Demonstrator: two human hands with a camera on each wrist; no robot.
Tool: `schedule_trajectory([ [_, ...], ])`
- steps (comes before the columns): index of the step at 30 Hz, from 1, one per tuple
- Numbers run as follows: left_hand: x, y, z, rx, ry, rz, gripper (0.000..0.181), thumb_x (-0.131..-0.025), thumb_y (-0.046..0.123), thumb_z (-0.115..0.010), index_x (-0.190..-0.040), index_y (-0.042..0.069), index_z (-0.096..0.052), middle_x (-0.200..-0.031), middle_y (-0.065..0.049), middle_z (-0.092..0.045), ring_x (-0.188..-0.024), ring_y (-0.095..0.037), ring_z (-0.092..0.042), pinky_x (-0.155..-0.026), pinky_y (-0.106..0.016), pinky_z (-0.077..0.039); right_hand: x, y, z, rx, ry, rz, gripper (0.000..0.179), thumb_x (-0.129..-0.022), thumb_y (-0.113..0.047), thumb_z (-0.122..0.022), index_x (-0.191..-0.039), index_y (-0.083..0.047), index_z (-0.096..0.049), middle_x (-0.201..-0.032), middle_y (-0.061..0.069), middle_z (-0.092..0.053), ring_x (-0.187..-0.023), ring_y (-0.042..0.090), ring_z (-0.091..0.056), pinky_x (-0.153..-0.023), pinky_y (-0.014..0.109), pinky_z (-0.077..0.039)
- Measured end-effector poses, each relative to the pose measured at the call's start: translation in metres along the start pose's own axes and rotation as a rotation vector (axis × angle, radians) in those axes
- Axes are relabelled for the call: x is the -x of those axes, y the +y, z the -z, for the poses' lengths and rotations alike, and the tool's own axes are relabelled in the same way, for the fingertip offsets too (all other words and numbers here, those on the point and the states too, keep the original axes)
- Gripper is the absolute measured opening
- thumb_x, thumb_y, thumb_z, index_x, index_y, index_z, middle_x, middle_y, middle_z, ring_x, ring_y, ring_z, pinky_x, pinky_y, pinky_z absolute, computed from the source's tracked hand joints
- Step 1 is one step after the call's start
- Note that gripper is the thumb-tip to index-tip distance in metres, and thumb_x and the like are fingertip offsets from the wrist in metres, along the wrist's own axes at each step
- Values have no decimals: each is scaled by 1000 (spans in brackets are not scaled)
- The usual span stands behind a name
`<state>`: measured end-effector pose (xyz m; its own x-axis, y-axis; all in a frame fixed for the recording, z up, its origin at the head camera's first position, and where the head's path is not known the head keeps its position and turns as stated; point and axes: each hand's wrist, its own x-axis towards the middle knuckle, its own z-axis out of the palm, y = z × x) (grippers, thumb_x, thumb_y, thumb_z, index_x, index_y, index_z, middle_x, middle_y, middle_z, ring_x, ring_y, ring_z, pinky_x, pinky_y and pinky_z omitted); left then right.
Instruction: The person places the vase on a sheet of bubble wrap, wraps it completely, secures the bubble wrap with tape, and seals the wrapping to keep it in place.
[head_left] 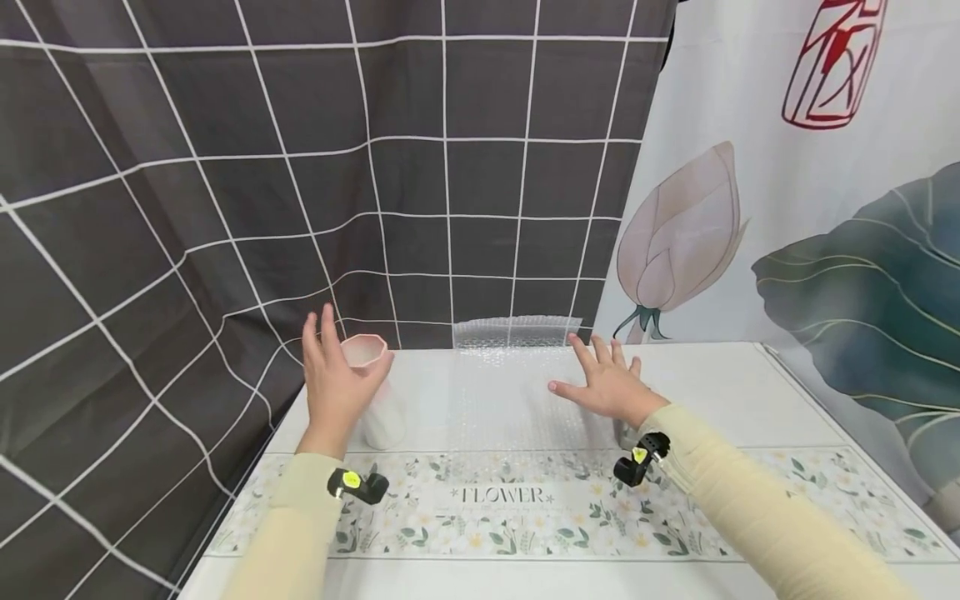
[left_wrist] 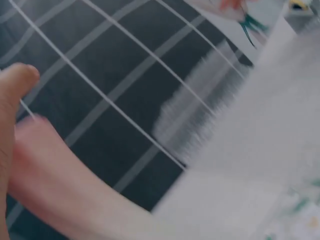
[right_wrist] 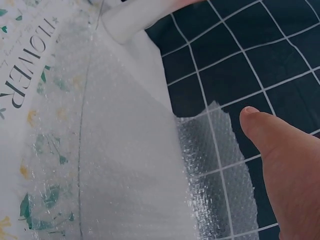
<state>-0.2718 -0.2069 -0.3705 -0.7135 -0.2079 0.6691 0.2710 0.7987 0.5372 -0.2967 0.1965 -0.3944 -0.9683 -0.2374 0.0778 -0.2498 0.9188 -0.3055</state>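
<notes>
While left hand [head_left: 336,393] is beside pink-white vase [head_left: 384,418], right hand [head_left: 611,389] hovers near bubble wrap [head_left: 513,400]; both grips apart.

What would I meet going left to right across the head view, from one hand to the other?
Left hand → pink-and-white vase → clear bubble wrap → right hand.

Dark gridded curtain [head_left: 483,179]; white table [head_left: 712,383]

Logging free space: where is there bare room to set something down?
Bare tabletop: right of the right hand, behind the floral band; also between the sleeves, in front of it. Crowded: bubble wrap in the middle, vase by the left hand.
</notes>
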Motion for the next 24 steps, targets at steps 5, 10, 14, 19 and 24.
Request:
schedule_trajectory([
  [5, 24, -21, -19, 141, 76, 90, 119, -75, 33, -86, -162, 17, -7, -164, -18, -10, -142, -47, -31, -104, -65, -40, 1, 1, -2, -19, -10, -4, 103, -90, -77, -46, -164, -15, -9, -163, 33, -5, -146, 61, 3, -104, 84, -1],
  [10, 39, -29, -32, 325, 21, 249, 129, -74, 24, -90, -162, 21, 5, -162, -20, -8, -143, -45, -31, -111, -61, -36, 1, 1, -2, -22, -12, -6, 103, -91, -77, -46, -164, -15, -9, -163, 33, -6, -146, 60, 4, -104, 84, -1],
  [14, 47, -31, -42, 407, -59, 317, 132, -75, 20, -89, -161, 23, 10, -159, -25, -7, -142, -48, -32, -114, -59, -32, 2, 4, -1, -15, -6, -12, 102, -91, -76, -46, -164, -15, -9, -163, 33, -7, -146, 61, 3, -104, 84, -2],
  [19, 55, -37, -48, 393, -156, 380, 132, -78, 25, -88, -160, 28, 16, -161, -22, -3, -141, -51, -34, -115, -60, -31, 4, 5, -2, -14, 0, -14, 101, -91, -75, -48, -164, -16, -10, -162, 33, -12, -145, 62, -1, -104, 85, -4],
  [24, 66, -48, -52, 388, -181, 419, 131, -80, 26, -87, -160, 29, 17, -160, -22, -8, -139, -52, -37, -113, -60, -33, 4, 5, -4, -25, -1, -21, 100, -91, -75, -48, -164, -18, -10, -162, 32, -14, -146, 61, -1, -104, 85, -3],
])
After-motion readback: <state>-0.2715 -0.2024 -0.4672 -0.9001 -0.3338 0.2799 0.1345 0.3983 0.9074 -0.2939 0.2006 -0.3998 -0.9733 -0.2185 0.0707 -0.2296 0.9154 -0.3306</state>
